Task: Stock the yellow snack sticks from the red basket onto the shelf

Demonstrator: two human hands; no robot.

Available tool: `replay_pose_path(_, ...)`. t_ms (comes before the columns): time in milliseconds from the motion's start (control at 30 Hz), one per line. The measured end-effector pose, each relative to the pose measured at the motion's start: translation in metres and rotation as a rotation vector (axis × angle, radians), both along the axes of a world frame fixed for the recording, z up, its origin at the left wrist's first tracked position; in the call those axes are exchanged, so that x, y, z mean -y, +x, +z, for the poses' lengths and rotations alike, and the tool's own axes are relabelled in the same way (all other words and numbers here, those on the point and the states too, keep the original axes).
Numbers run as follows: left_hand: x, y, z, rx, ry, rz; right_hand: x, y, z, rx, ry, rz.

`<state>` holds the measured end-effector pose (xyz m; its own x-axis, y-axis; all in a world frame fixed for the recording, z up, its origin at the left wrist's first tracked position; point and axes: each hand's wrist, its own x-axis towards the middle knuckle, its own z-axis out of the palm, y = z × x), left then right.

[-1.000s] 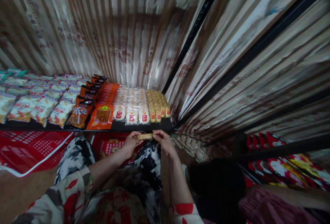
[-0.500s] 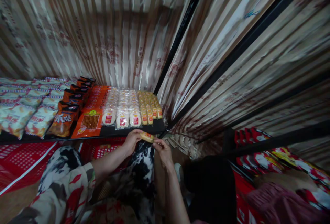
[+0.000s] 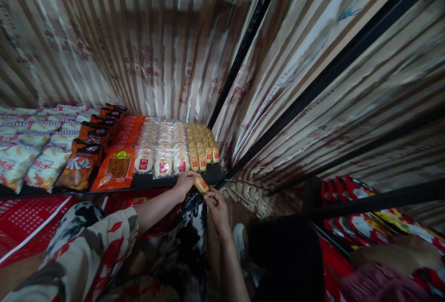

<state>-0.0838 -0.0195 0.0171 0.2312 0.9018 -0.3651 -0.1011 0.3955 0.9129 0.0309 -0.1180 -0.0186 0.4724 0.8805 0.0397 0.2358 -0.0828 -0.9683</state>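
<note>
Between my two hands is a small yellow packaged snack (image 3: 200, 184) with a red label, tilted down to the right. My left hand (image 3: 185, 186) pinches its upper left end, close to the front edge of the shelf. The fingers of my right hand (image 3: 217, 207) are closed on its lower right end. Just beyond, rows of similar yellow snack packs (image 3: 201, 149) lie on the black shelf (image 3: 149, 182). Clear-wrapped round white cakes (image 3: 163, 160) are lined up to their left.
Orange flat packs (image 3: 118, 158), brown-orange bags (image 3: 79, 163) and white snack bags (image 3: 48, 163) fill the shelf leftward. Red baskets (image 3: 31, 218) sit below. A black post (image 3: 239, 56) rises at the corner. More red packets (image 3: 358, 223) and a dark shape (image 3: 285, 255) are at right.
The yellow snack has turned from nearly level to slanting down to the right. My left hand has shifted slightly right, and the view has moved a little.
</note>
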Motion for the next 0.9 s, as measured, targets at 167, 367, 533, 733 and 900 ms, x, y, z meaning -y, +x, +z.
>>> replay_pose_path(167,-0.003,0.011,0.003,-0.101,0.06,-0.032,-0.011,-0.001,0.001,0.438,-0.027,-0.049)
replay_pose_path(367,-0.007,0.024,0.006,-0.171,0.131,-0.081,-0.024,0.005,0.001,0.666,-0.061,-0.012)
replay_pose_path(533,-0.02,0.039,-0.001,-0.131,0.238,-0.074,-0.039,0.019,0.003,0.722,-0.038,0.003)
replay_pose_path(733,-0.03,0.048,-0.002,0.025,0.223,-0.055,-0.062,0.026,0.008,0.631,-0.022,-0.13)
replay_pose_path(900,-0.026,0.046,-0.009,-0.113,0.192,-0.061,-0.079,0.027,0.008,0.542,-0.034,-0.178)
